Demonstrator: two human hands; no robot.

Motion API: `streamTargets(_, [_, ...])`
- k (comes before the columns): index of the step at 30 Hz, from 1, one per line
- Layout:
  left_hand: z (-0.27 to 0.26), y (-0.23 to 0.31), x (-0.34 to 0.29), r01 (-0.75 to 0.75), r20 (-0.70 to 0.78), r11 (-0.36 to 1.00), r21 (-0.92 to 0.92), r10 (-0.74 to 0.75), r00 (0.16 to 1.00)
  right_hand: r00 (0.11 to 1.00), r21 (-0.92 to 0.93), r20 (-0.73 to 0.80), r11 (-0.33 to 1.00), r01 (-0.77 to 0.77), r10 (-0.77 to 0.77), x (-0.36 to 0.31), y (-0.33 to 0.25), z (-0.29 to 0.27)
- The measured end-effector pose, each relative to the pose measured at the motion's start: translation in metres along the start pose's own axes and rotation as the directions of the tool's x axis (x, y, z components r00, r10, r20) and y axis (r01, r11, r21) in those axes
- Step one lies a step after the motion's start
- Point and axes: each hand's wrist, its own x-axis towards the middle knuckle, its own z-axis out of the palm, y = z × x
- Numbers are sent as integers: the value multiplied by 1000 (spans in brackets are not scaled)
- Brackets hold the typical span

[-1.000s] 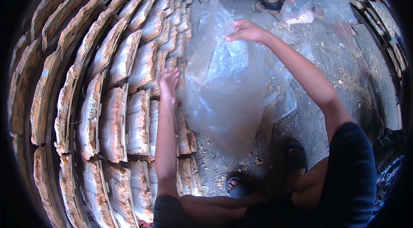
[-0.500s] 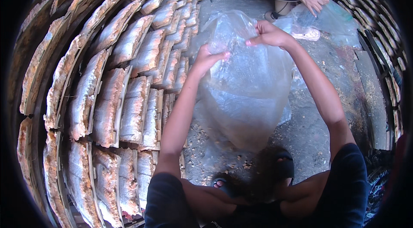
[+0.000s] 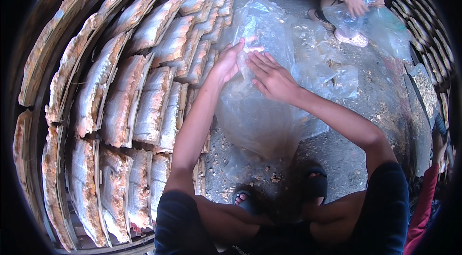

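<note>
A large clear plastic bag [image 3: 260, 115] hangs in front of me above the floor, its upper part raised and crumpled. At the bag's left edge, my left hand [image 3: 228, 64] grips the film, thumb in front and some fingers showing through the plastic. My right hand [image 3: 275, 78] lies against the front of the bag, its fingers stretched out and pointing toward the left hand. No other item shows in either hand, and the bag's inside is blurred by the film.
Racks of slanted boards with white and orange-brown crusty slabs [image 3: 120, 101] stand close on my left; more racks [image 3: 423, 29] rise at right. Across from me a person's hands [image 3: 358, 5] handle another clear bag [image 3: 385, 31]. A red sleeve [image 3: 426, 202] shows at lower right. Crumbs litter the concrete floor [image 3: 337, 154].
My right hand has gone from pinching the bag's top right to lying with fingers extended beside my left hand. The bag has narrowed and shifted left. A red sleeve has appeared at right.
</note>
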Motion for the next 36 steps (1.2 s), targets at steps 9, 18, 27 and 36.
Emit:
streamTargets(9, [-10, 11, -19, 36, -49, 999, -28, -38, 998, 997, 175, -73, 984, -14, 27, 7, -3, -3])
streamTargets(18, [-7, 9, -14, 38, 24, 998, -41, -37, 999, 998, 82, -28, 995, -48, 50, 5, -2, -7])
streamTargets(27, [-4, 12, -18, 48, 26, 999, -26, -47, 999, 996, 116, -86, 993, 16, -6, 6, 3, -4])
streamTargets(36, [-20, 39, -25, -39, -119, 993, 116, 53, 991, 939, 137, -301, 982, -127, 163, 19, 35, -24])
